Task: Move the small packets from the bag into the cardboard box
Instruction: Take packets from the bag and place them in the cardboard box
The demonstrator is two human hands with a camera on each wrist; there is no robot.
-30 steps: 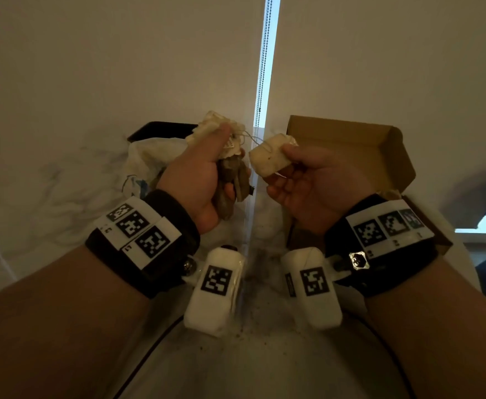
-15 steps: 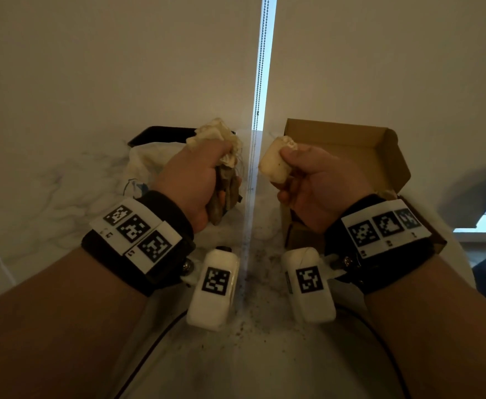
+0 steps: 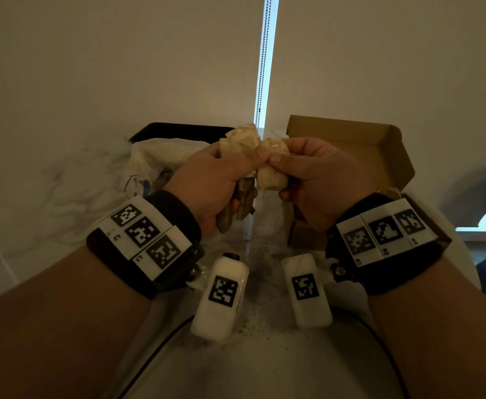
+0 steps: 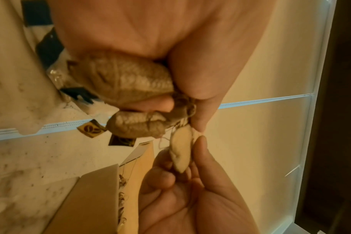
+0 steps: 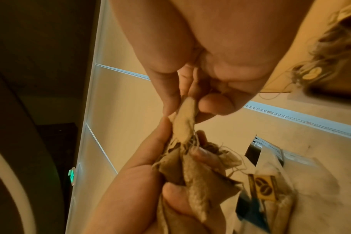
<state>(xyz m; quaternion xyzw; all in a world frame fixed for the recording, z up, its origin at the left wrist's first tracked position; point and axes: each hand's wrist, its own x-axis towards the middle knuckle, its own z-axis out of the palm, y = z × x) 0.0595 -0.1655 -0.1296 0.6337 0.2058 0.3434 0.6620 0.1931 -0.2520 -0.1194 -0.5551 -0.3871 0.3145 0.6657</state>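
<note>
Packets first: your left hand (image 3: 207, 182) is clenched round a bunch of small tan woven-paper packets with strings and tags (image 4: 126, 82), held in the air between the crumpled white plastic bag (image 3: 149, 162) on your left and the open brown cardboard box (image 3: 380, 156) on your right. Your right hand (image 3: 319, 180) pinches one pale cream packet (image 3: 273, 177) between thumb and fingertips, right against the bunch; in the left wrist view its long axis runs up from your right fingers toward your left thumb, and loose threads seem to tie it to the others, though I cannot tell for certain. That packet sits just left of the box's near wall, and your right hand is the nearer to the box, so the carry likely goes rightward and down. Both rest above the white marbled tabletop (image 3: 48, 197), speckled with crumbs.
</note>
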